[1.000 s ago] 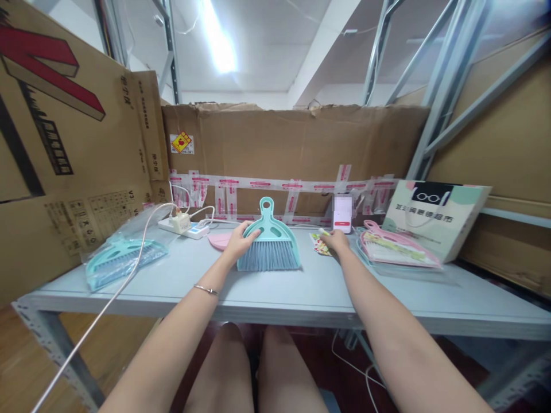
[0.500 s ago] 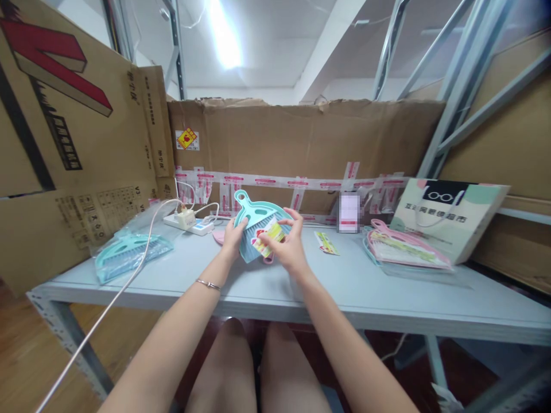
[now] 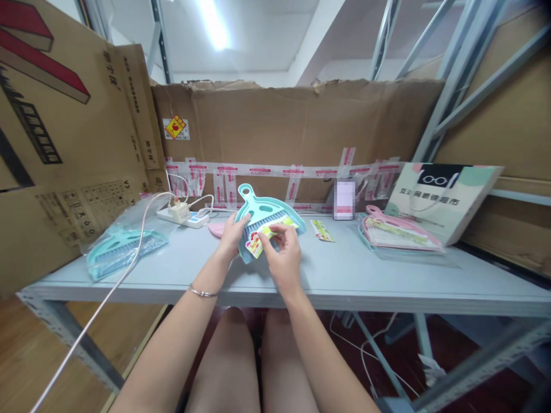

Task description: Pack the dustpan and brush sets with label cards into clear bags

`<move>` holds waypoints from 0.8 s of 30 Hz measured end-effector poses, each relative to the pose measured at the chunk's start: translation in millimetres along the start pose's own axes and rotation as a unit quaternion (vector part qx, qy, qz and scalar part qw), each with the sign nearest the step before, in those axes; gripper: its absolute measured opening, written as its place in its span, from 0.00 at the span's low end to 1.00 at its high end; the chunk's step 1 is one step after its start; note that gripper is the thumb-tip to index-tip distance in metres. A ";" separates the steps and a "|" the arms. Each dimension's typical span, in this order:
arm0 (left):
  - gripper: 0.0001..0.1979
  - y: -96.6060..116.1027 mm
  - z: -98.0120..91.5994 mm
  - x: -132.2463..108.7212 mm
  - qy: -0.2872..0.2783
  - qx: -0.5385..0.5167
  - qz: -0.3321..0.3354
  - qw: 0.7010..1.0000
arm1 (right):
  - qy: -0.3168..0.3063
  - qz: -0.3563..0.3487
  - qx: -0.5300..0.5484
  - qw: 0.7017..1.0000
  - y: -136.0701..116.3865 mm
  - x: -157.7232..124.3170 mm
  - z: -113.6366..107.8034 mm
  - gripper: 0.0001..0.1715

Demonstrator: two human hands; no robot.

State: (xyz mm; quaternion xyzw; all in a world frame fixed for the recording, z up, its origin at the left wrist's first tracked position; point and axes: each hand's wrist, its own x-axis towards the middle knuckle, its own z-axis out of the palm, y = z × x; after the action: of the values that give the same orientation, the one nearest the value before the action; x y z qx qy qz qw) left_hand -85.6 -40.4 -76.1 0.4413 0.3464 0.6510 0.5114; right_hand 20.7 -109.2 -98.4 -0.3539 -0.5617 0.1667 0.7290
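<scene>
My left hand (image 3: 231,236) grips a small teal brush with its dustpan (image 3: 267,211) by the left side, lifted and tilted above the grey table (image 3: 344,275). A colourful paper label (image 3: 262,238) lies against the bristles, and my right hand (image 3: 282,253) pinches it there with fingers closed. A second label (image 3: 322,230) lies flat on the table to the right. A pink piece (image 3: 216,229) shows behind my left hand.
A bagged teal brush set (image 3: 123,252) lies at the left, a power strip (image 3: 183,216) with white cables behind it. Pink bagged sets (image 3: 398,235) and a printed paper bag (image 3: 443,201) sit at the right. A phone (image 3: 344,199) leans on the taped cardboard wall (image 3: 301,132).
My left hand lifted the teal brush off the table. My right hand picked a label up from the right and brought it onto the bristles; now it presses the label lower against the brush.
</scene>
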 end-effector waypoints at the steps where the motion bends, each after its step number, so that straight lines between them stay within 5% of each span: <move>1: 0.16 0.3 1.9 -3.2 -0.006 -0.001 -0.004 1.000 | 0.006 0.005 0.005 1.000 0.0 -2.6 -2.6 0.11; 13: 0.17 2.0 5.7 -13.4 -0.033 -0.002 -0.019 0.999 | -0.035 0.114 0.073 0.990 -4.3 -18.8 -19.3 0.18; 19: 0.17 4.4 4.4 -14.3 -0.025 -0.003 -0.019 1.000 | -0.025 0.058 0.141 0.988 -9.9 -26.9 -13.0 0.16; 24: 0.20 7.5 5.0 -20.7 -0.056 0.008 -0.014 0.998 | -0.053 0.041 0.043 0.997 5.1 -30.6 -9.2 0.19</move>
State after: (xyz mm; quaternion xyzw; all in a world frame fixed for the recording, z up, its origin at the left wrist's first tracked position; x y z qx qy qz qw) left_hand -81.9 -62.3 -72.1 0.4764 0.3279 0.6154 0.5356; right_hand 20.5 -128.3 -124.5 -0.3351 -0.5768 0.2388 0.7057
